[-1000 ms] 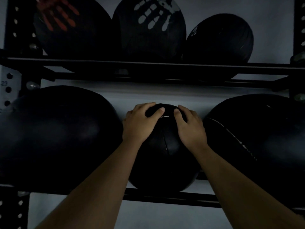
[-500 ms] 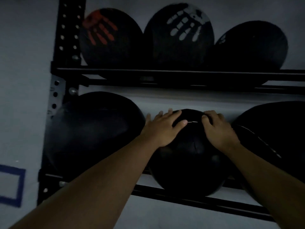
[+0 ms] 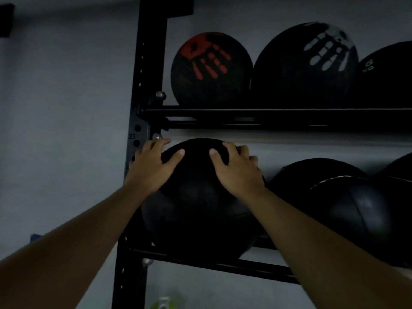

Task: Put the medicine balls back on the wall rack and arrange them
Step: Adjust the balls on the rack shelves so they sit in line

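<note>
Your left hand (image 3: 153,168) and right hand (image 3: 236,170) lie spread atop the large ball (image 3: 196,210), lower shelf, beside the rack upright (image 3: 142,90). Risk: unclenched palms; it could roll forward off the rail.

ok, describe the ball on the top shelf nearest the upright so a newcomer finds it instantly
Start at the black rack upright and follow the upper shelf rightward. The first medicine ball resting there is the one. It alone carries a red handprint; its neighbour has a white one.
</note>
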The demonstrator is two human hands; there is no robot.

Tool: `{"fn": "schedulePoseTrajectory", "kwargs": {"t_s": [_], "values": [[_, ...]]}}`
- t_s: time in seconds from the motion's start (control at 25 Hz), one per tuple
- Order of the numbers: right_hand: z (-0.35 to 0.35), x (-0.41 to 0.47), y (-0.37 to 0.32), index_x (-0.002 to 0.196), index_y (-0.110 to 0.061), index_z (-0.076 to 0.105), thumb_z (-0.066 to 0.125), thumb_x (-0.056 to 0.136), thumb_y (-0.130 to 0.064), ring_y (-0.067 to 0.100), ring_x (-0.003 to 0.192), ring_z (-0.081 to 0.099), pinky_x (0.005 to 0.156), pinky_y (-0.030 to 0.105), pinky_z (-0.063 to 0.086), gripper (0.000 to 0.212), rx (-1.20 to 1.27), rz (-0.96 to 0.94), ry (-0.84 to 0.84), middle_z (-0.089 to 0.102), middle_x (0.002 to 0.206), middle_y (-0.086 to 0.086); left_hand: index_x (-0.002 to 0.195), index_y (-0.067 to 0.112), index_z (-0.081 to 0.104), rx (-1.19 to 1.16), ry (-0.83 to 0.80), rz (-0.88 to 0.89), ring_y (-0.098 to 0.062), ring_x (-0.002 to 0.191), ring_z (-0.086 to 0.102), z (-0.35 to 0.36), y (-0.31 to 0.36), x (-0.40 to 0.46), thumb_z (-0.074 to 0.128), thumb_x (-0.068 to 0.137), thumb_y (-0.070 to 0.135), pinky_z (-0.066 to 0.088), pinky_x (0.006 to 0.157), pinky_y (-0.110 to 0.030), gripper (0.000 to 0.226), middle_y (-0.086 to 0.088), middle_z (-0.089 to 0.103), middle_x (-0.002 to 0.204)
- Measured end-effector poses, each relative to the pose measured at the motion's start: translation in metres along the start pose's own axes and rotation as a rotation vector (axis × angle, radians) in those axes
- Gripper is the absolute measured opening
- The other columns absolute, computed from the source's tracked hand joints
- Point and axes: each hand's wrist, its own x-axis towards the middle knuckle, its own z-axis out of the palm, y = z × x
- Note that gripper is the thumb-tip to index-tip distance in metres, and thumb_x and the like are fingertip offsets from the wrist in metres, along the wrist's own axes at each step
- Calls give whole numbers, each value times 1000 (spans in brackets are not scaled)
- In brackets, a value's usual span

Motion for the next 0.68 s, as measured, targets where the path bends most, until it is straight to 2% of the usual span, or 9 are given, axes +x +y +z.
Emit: {"fn": "schedulePoseTrajectory", "kwargs": {"t_s": [0.08, 0.16, 0.28, 0.52, 0.68], "values": [[24, -8, -11, 159, -37, 23, 24, 92, -79, 42, 157, 14, 123, 67, 12, 79, -50, 25, 78, 18, 171, 11, 156, 44, 36, -152, -67, 34, -28, 154, 32, 4, -24, -6, 35, 76, 90, 30, 123, -60, 92, 2, 34, 166], [30, -10, -8, 158, -38, 25, 23, 90, -81, 38, 157, 18, 124, 65, 15, 80, -69, 22, 205, 24, 170, 9, 159, 46, 31, -288, -66, 38, -25, 157, 26, 23, -29, -11, 32, 76, 90, 26, 125, -59, 94, 5, 30, 169], [29, -10, 0, 157, -40, 31, 24, 89, -81, 31, 154, 26, 123, 61, 21, 79, -34, 27, 275, 32, 165, 5, 154, 54, 30, -333, 8, 7, -25, 155, 27, 40, -20, -11, 29, 78, 90, 25, 123, -62, 85, 11, 31, 167], [29, -12, -1, 157, -41, 29, 26, 93, -77, 30, 154, 24, 124, 59, 21, 74, -46, 38, 246, 30, 166, 3, 155, 53, 28, -294, -29, 32, -29, 156, 24, 36, -25, -10, 32, 86, 85, 24, 122, -65, 76, 7, 28, 168], [18, -10, -3, 159, -41, 23, 26, 93, -78, 33, 155, 21, 124, 60, 20, 75, -70, 43, 125, 24, 168, 5, 152, 44, 38, -343, -28, 6, -28, 152, 32, 29, -14, -8, 45, 93, 71, 25, 123, -62, 65, 4, 36, 164]]}}
